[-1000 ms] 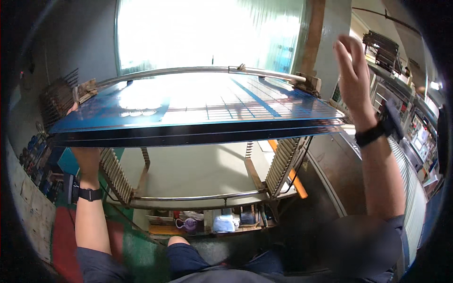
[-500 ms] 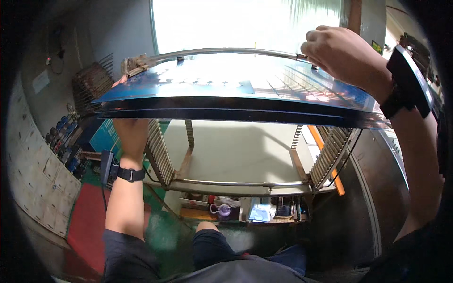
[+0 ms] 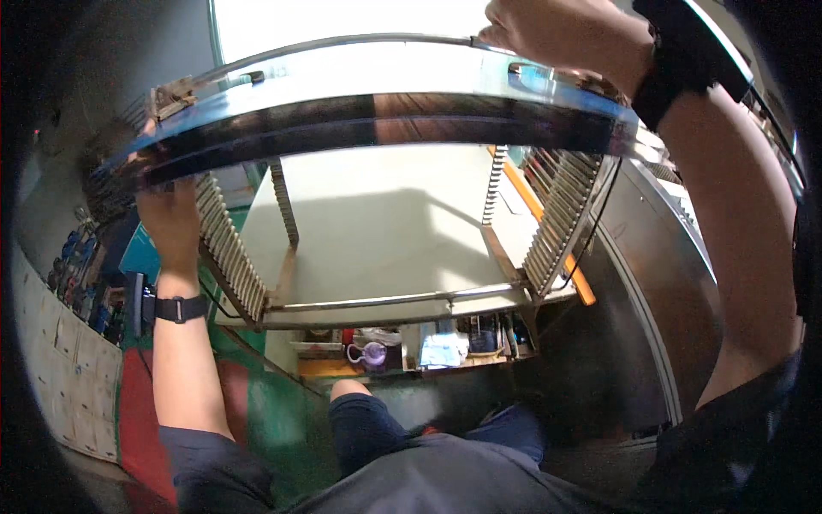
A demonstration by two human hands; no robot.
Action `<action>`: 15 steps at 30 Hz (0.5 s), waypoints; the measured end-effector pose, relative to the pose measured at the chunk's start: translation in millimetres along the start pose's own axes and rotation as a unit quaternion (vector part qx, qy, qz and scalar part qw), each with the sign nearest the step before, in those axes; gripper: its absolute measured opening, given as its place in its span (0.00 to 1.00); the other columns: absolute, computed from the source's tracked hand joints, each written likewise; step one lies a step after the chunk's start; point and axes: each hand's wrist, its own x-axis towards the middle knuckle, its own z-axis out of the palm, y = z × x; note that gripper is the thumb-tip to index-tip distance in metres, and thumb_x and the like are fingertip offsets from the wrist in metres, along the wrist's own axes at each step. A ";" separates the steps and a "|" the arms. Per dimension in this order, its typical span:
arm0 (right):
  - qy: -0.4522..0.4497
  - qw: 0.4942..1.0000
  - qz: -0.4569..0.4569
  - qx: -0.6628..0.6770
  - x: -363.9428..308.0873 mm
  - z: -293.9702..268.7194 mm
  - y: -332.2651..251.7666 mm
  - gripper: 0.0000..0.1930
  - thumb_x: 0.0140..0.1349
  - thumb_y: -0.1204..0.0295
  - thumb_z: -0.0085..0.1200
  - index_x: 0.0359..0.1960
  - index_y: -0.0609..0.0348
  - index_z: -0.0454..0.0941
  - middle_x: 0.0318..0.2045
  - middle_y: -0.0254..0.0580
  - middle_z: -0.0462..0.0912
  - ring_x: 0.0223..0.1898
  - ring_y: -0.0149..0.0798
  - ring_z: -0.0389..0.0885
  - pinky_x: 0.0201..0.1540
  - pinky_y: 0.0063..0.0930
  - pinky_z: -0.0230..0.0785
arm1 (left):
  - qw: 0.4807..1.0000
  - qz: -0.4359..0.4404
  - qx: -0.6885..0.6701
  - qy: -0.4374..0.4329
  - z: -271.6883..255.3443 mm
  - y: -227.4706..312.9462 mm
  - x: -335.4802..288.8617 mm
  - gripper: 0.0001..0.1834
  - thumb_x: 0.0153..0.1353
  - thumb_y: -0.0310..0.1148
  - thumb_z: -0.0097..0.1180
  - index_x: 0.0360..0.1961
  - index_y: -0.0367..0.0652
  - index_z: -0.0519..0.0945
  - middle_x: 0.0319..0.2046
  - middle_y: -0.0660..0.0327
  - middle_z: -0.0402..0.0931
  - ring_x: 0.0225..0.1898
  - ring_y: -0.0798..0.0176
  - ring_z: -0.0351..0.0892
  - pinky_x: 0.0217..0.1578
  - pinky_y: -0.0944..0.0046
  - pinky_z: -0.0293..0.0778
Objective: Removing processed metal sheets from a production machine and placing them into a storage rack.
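A wide, glossy blue sheet (image 3: 282, 126) lies across the upper part of a metal rack with toothed side posts (image 3: 231, 248). Its near edge looks dark and faces me. My left hand (image 3: 171, 224) comes up under the sheet's left end, with a bit of finger showing above the edge; the sheet hides most of its fingers. At the upper right my right hand (image 3: 561, 32) reaches over the sheet, its fingers curled closed beside the rack's far top rod (image 3: 385, 37). What lies inside those fingers is hidden.
Below the rack, a shelf holds a purple round-handled item (image 3: 370, 354), blue-and-white packets (image 3: 441, 347) and small tools. An orange bar (image 3: 548, 224) leans behind the right posts. Pale cabinets (image 3: 64, 360) line the left; a dark metal panel (image 3: 634, 300) stands right.
The rack and sheet now sit higher and further left in the picture, and the sheet is seen more edge-on. Both hands have shifted up and left in the picture with them.
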 end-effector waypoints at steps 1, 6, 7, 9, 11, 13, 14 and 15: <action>-0.022 1.000 0.013 0.002 0.9 -7.1 -6.4 0.18 0.65 0.55 0.57 0.32 0.59 0.85 0.28 0.53 0.85 0.33 0.57 0.84 0.38 0.48 0.76 | 1.000 -0.015 -0.004 -0.001 -3.0 -1.0 -2.5 0.28 0.65 0.24 0.51 0.67 0.37 0.68 0.62 0.53 0.74 0.64 0.56 0.70 0.68 0.57 0.60; -0.076 0.993 0.086 -0.009 2.9 -10.0 -9.1 0.20 0.68 0.56 0.52 0.35 0.63 0.84 0.35 0.54 0.86 0.40 0.56 0.84 0.44 0.47 0.76 | 0.997 -0.029 -0.074 -0.015 4.2 -12.5 0.9 0.24 0.75 0.31 0.49 0.69 0.42 0.65 0.65 0.57 0.70 0.65 0.57 0.70 0.67 0.56 0.65; -0.097 0.987 0.126 0.004 9.4 -8.9 -11.1 0.20 0.69 0.56 0.51 0.37 0.64 0.84 0.35 0.55 0.85 0.40 0.56 0.84 0.45 0.47 0.76 | 0.997 -0.033 -0.071 -0.020 -2.8 -20.7 1.0 0.24 0.75 0.31 0.49 0.69 0.42 0.65 0.65 0.57 0.70 0.65 0.57 0.70 0.67 0.56 0.65; -0.097 0.985 0.141 0.016 14.8 -6.3 -14.2 0.21 0.69 0.56 0.51 0.38 0.64 0.83 0.36 0.55 0.85 0.40 0.55 0.84 0.45 0.47 0.76 | 0.984 -0.066 -0.165 -0.023 -9.4 -26.4 2.5 0.25 0.73 0.28 0.51 0.69 0.42 0.65 0.64 0.58 0.70 0.63 0.60 0.71 0.66 0.59 0.66; -0.094 0.985 0.146 0.019 15.6 -4.6 -13.7 0.21 0.69 0.55 0.51 0.38 0.64 0.83 0.36 0.56 0.85 0.40 0.55 0.84 0.45 0.46 0.76 | 0.994 -0.092 0.044 -0.024 -11.2 -25.8 -2.8 0.24 0.73 0.33 0.52 0.68 0.40 0.67 0.66 0.57 0.68 0.64 0.60 0.69 0.65 0.61 0.64; -0.094 0.984 0.150 0.024 13.6 -3.8 -12.6 0.21 0.69 0.55 0.51 0.39 0.64 0.83 0.36 0.56 0.85 0.40 0.55 0.84 0.45 0.46 0.76 | 0.998 -0.058 0.000 -0.027 -7.3 -4.7 -0.9 0.24 0.73 0.32 0.52 0.67 0.38 0.68 0.67 0.56 0.67 0.64 0.59 0.69 0.64 0.61 0.65; -0.091 0.984 0.153 0.027 12.7 -4.6 -11.8 0.21 0.69 0.55 0.50 0.40 0.64 0.83 0.36 0.56 0.85 0.40 0.55 0.84 0.45 0.46 0.76 | 0.998 -0.058 -0.002 -0.029 -4.8 4.6 1.1 0.24 0.73 0.32 0.52 0.67 0.38 0.68 0.67 0.56 0.67 0.64 0.59 0.69 0.64 0.61 0.65; -0.089 0.983 0.155 0.029 11.6 -3.9 -10.8 0.21 0.69 0.55 0.50 0.40 0.64 0.83 0.36 0.56 0.85 0.41 0.54 0.84 0.46 0.46 0.76 | 0.999 -0.036 -0.010 -0.019 -1.9 13.0 2.6 0.25 0.71 0.33 0.55 0.66 0.37 0.69 0.62 0.56 0.70 0.60 0.61 0.71 0.62 0.61 0.64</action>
